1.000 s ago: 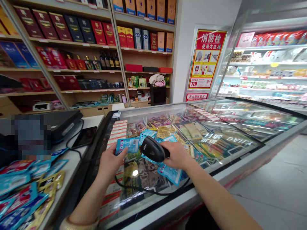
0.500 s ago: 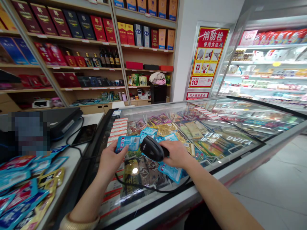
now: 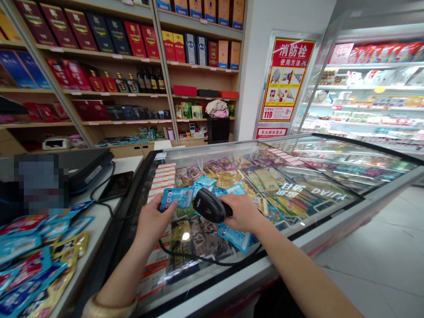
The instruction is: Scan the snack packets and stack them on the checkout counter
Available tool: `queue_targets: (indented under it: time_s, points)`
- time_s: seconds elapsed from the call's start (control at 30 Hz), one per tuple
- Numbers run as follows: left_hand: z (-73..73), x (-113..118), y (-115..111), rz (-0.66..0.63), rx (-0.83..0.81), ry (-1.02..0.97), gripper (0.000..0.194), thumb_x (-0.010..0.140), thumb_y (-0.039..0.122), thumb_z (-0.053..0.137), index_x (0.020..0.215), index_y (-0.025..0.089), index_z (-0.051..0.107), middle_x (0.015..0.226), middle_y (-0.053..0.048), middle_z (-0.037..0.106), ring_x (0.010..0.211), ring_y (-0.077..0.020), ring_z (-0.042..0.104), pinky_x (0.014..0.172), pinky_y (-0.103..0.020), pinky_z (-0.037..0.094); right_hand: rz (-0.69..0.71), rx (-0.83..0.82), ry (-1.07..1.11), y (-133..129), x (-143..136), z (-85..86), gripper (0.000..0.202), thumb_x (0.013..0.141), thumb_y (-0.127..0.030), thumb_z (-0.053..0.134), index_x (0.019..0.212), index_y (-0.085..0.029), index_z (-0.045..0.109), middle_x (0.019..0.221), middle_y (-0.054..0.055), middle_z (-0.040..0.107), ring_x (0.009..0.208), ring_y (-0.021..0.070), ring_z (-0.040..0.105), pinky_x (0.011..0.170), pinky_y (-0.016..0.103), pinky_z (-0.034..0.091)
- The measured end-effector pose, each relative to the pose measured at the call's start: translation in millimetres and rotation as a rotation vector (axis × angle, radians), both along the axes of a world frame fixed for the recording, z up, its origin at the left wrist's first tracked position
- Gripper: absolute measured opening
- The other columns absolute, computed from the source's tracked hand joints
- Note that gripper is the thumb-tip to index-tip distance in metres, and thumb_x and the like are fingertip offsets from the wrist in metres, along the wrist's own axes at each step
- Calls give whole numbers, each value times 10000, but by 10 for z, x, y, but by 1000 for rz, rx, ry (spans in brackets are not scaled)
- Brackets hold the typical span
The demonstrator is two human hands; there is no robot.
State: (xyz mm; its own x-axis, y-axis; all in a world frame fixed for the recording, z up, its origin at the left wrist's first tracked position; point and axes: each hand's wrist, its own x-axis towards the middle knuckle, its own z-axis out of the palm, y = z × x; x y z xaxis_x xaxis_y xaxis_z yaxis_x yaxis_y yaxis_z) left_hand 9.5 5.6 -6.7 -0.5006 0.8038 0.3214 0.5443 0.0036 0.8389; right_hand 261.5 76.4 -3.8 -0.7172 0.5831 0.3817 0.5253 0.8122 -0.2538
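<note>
My left hand [image 3: 154,220] pinches a small blue packet [image 3: 179,198] by its left end, above the glass lid of a chest freezer. In my right hand [image 3: 243,213] is a black barcode scanner [image 3: 210,206], its head turned toward the packet and close to it. The scanner's black cord [image 3: 212,261] loops down across the glass. Behind and below the scanner lie more blue packets [image 3: 235,237] and gold packets [image 3: 230,179] on the lid. My right fingers are partly hidden behind the scanner handle.
On the white counter at left lies a pile of blue, red and gold packets [image 3: 29,260]. Beyond it are a phone [image 3: 116,185] and a dark terminal [image 3: 89,165]. The chest freezer [image 3: 331,216] extends right. Shelves of boxes [image 3: 115,37] stand behind; a lit refrigerated case [image 3: 371,88] is at far right.
Both hands, the packet and the scanner hold almost the same positions. Only a very slight shift of the view shows.
</note>
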Motion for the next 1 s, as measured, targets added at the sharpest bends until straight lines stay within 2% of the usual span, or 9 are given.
queue_targets:
  time_s: [0.2,0.37,0.5,0.63,0.77,0.87,1.0]
  points:
    - [14,13,-5,-5,8,-26,371,652,478,633,877,191,699,767,-5,707,729,-198,617,728,-288,490,0,-2,8,-3,0,5,304,721,-276,640,1022,-235,615,953,38,716,863,213,670,717,278,450]
    - [-29,-13,-6,-8,7,-33,399,656,486,635,909,184,700,765,-8,700,730,-199,613,723,-289,481,7,-6,33,-1,-4,-9,342,712,-270,627,1051,-227,616,977,49,716,873,223,671,737,293,462]
    - [-29,-34,22,4,-7,-25,410,667,497,617,917,181,696,757,-12,694,720,-197,603,720,-295,470,-64,60,142,92,125,27,362,705,-249,601,1065,-221,617,988,68,712,882,232,660,764,303,468]
    - [100,38,143,-36,-12,-32,392,668,478,599,893,167,682,732,-18,684,688,-189,586,671,-289,459,-267,177,325,319,449,133,261,722,-299,568,950,-194,640,824,74,695,754,231,638,679,294,453]
    - [205,240,410,-130,32,-98,352,645,431,607,855,156,668,743,-29,691,690,-189,595,654,-284,464,-502,232,504,597,821,182,306,712,-381,540,914,-180,651,723,62,669,643,225,603,613,300,432]
    - [189,425,657,-175,21,-167,336,636,393,603,859,149,665,736,-34,690,677,-189,605,629,-280,477,-661,215,607,773,1028,131,347,710,-443,524,881,-173,661,697,76,668,655,245,610,614,315,436]
    - [97,605,923,-159,-22,-104,268,673,326,562,848,153,668,742,-38,691,685,-187,622,638,-277,487,-822,182,658,951,1183,8,436,705,-523,506,877,-157,669,730,124,678,706,294,626,639,356,439]
